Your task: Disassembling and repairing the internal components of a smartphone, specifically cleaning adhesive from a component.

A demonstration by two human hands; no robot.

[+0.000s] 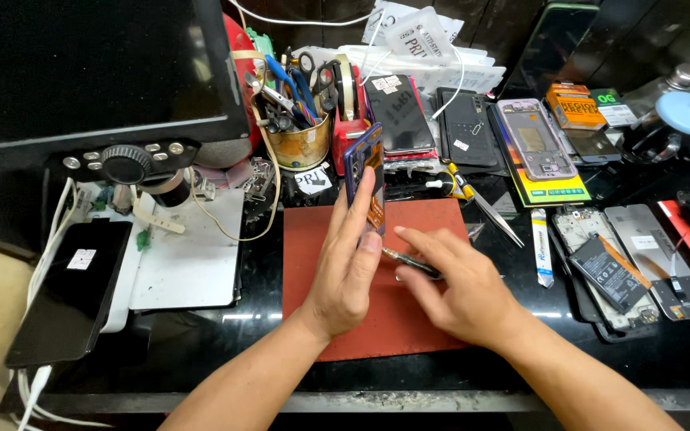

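While the opened phone frame (365, 172) stands nearly upright on its edge above the red work mat (377, 319), the left hand (345, 267) grips it from behind, fingers wrapped along its side and thumb against its lower edge. An orange strip shows on the frame's inner face. Just right of the frame, the right hand (453, 283) lies low over the mat, its fingers curled around a slim dark-handled tool (410, 262) (its tip points toward the base of the frame, whether touching it cannot be told). Beyond the mat's far edge sits a tin of scissors and pliers (301, 132), with a red tape dispenser (349, 120) beside it. Right of the mat lie tweezers (493, 215), a purple phone housing (535, 137) on a yellow card, and further out a disassembled phone with its battery (608, 271) exposed. Left of the mat rests a white board (189, 255), and beyond that a black phone (73, 287) lying face down.
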